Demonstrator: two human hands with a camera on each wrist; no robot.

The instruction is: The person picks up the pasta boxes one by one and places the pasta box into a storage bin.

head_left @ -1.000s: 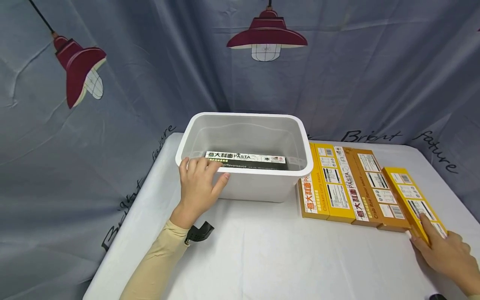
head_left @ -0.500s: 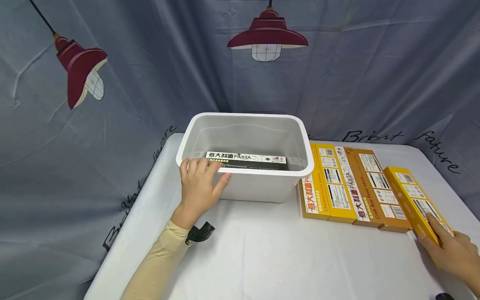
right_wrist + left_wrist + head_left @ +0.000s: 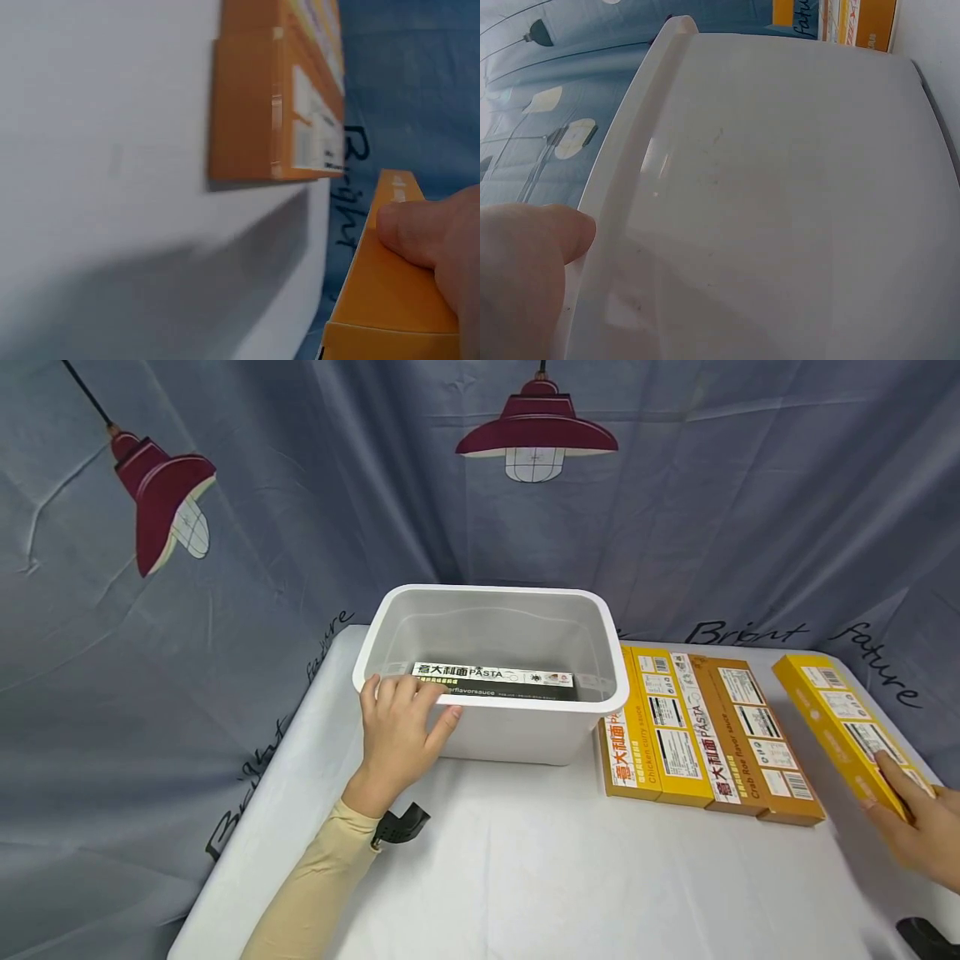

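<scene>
My left hand grips the near rim of a white plastic bin, fingertips over the edge and thumb on the outside. The thumb shows against the rim in the left wrist view. Inside the bin lies a black pasta box with a white stripe. At the far right, my right hand holds the near end of a yellow pasta box, tilted and lifted off the table. In the right wrist view the thumb presses on that box's orange side; the other fingers are hidden there.
Right of the bin, several pasta boxes lie side by side, among them a yellow one and a brown one. White cloth covers the table. A grey-blue curtain with printed lamps hangs behind.
My right hand has lifted the yellow pasta box off the table and moved it right and away from the row. The left hand and the bin have stayed put.
</scene>
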